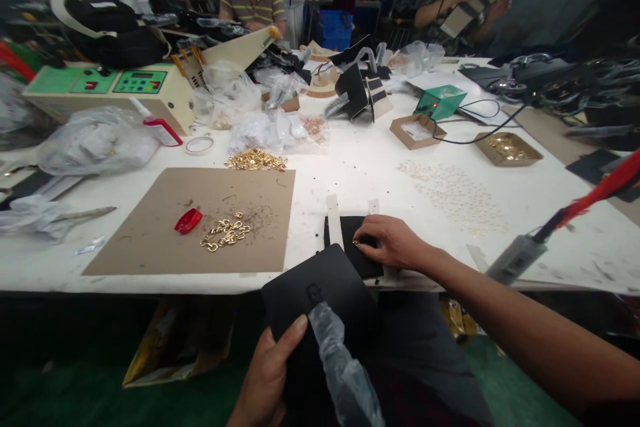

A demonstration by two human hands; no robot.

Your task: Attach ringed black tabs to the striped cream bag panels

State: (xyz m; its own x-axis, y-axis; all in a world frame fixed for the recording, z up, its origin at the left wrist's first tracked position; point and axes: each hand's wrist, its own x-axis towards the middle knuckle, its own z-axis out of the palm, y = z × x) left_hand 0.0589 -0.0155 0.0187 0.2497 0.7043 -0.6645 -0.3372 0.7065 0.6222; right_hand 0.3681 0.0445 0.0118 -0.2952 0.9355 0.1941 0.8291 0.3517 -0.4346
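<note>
My left hand [273,370] grips a black handbag piece [335,277] by its side, thumb on top, beyond the table's front edge. A plastic-wrapped strap [335,340] hangs down from a dark fitting on the piece. Over a black pad [367,267] on the table, my right hand [393,240] is closed in a pinch on a small gold fitting [355,242]. Its exact kind is too small to tell. White strips [334,220] lie across and behind the pad. The handbag piece overlaps the pad's near left corner.
Left on brown cardboard [150,233] lie gold buckles [227,233] and a red ring-shaped object [189,221]. Behind it is a gold fittings pile [257,159]. A red-handled tool [520,257] hangs at right. A green box [440,101] and cardboard trays stand farther back; co-workers sit beyond.
</note>
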